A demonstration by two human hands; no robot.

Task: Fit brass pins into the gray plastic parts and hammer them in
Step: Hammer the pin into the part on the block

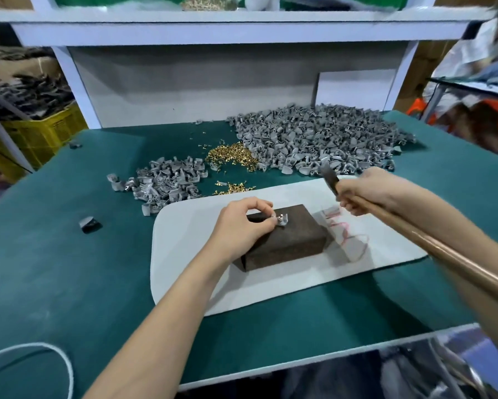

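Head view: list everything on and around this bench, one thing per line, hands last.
table: one, green top, fills the view
mat: one, white, middle of the table
block: one, dark brown, on the mat
gray plastic part: one, gray, on the block
large gray pile: one heap, gray, back right of the table
small gray pile: one heap, gray, beyond the mat's left end
brass pins: many, gold, between the two piles; a few more by the mat's far edge
hammer: one, wooden handle, dark head, right of the block
crate: one, yellow, beyond the table's left
left hand: pinches the gray plastic part
right hand: grips the hammer
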